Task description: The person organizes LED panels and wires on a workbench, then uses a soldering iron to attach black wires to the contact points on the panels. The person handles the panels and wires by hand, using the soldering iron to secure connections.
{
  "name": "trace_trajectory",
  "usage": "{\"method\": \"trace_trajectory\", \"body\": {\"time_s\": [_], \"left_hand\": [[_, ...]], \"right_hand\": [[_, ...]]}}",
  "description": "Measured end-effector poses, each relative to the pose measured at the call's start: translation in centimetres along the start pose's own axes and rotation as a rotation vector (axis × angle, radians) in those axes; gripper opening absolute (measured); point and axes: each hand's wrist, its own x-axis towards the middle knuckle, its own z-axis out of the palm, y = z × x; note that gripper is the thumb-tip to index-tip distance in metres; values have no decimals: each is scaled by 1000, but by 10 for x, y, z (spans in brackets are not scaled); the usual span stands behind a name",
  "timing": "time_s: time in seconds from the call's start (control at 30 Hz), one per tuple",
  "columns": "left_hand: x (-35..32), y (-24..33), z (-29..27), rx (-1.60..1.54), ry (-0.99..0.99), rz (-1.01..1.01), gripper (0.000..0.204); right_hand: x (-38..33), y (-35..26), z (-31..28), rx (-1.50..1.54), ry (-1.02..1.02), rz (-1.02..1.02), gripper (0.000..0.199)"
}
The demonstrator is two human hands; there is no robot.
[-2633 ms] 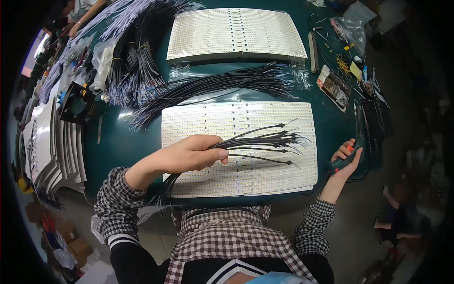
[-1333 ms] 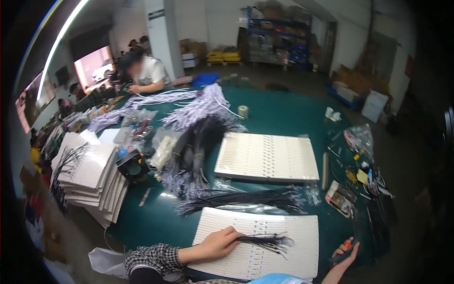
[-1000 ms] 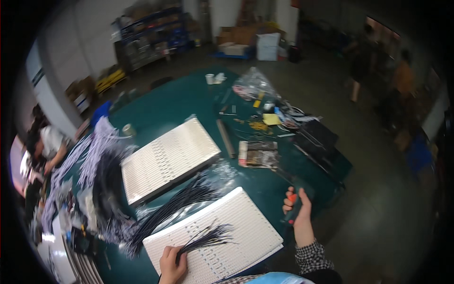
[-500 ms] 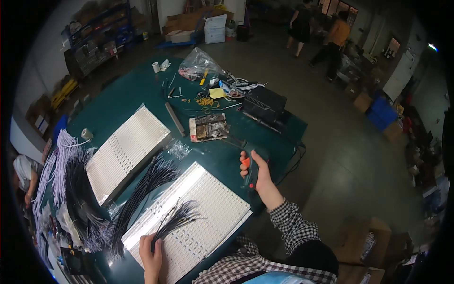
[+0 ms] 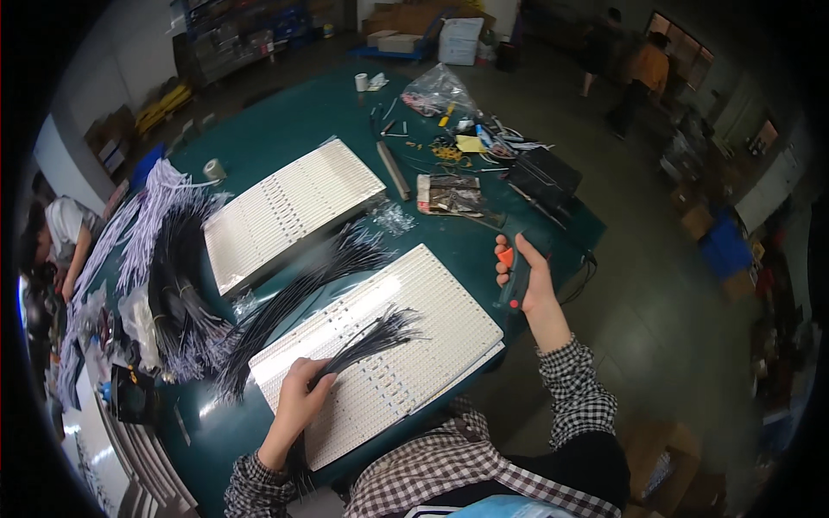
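My left hand [image 5: 300, 395] is closed on a bunch of thin black wires [image 5: 376, 332]. Their pale, frayed-looking ends fan out over a white board [image 5: 453, 298] covered with rows of small dots. My right hand [image 5: 542, 281] is raised to the right of that board, wrapped round a dark soldering gun [image 5: 516, 285] with an orange trigger and a red spot at its base. The gun's front end points toward a stained, shallow tray [image 5: 451, 197] on the green table; its tip is too dim to make out.
A second dotted white stack [image 5: 294, 216] lies beyond, with black wire bundles [image 5: 285, 298] and lilac wires [image 5: 160, 216] to the left. A black box [image 5: 546, 177] and a clear bag [image 5: 439, 91] are at the far side. One person [image 5: 69, 237] is at left; others walk beyond.
The view has turned left, so the table and boards appear farther right and higher. Both hands keep their holds, on the wires and the soldering gun, in about the same places over the table.
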Motion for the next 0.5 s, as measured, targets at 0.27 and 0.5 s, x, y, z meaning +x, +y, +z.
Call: {"method": "trace_trajectory", "body": {"time_s": [0.27, 0.5], "left_hand": [[-25, 2, -15, 195, 138, -37, 14], [-23, -19, -23, 66, 119, -49, 12]], "right_hand": [[13, -23, 66, -173, -102, 90, 33], [27, -63, 154, -335, -294, -16, 37]]}}
